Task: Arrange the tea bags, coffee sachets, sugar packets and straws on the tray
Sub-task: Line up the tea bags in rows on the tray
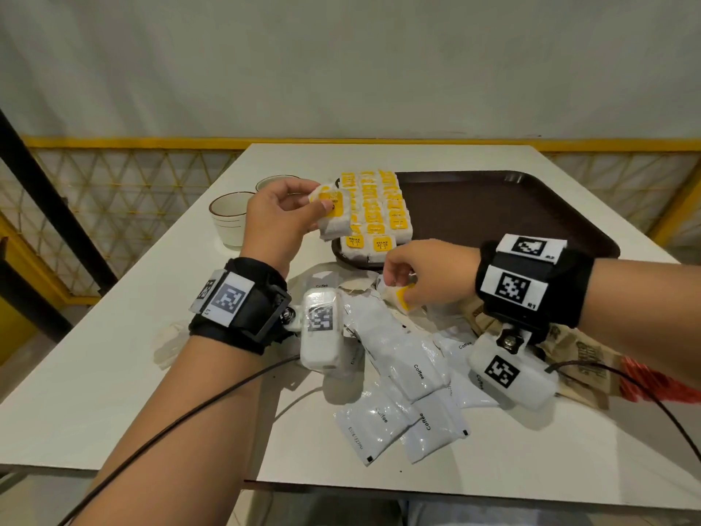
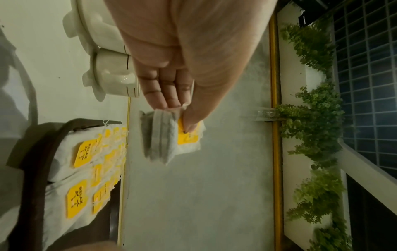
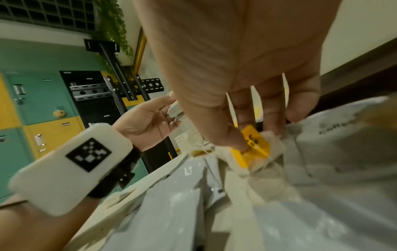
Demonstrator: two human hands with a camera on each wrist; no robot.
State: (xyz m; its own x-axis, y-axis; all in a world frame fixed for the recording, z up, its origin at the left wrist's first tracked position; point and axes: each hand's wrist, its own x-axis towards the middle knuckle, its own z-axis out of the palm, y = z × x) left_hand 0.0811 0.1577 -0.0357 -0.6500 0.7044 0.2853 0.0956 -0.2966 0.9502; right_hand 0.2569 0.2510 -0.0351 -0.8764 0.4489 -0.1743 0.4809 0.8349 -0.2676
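A dark brown tray lies on the white table, with rows of tea bags with yellow tags filling its left part. My left hand is raised beside the tray's left edge and pinches a small stack of tea bags between thumb and fingers. My right hand is lower, just in front of the tray, and pinches a single tea bag by its yellow tag above the pile. White coffee sachets lie scattered on the table below both hands.
Two white cups stand left of the tray, close to my left hand. Brown packets and a red wrapper lie at the right, under my right forearm. Cables run from both wrist cameras across the table's front edge.
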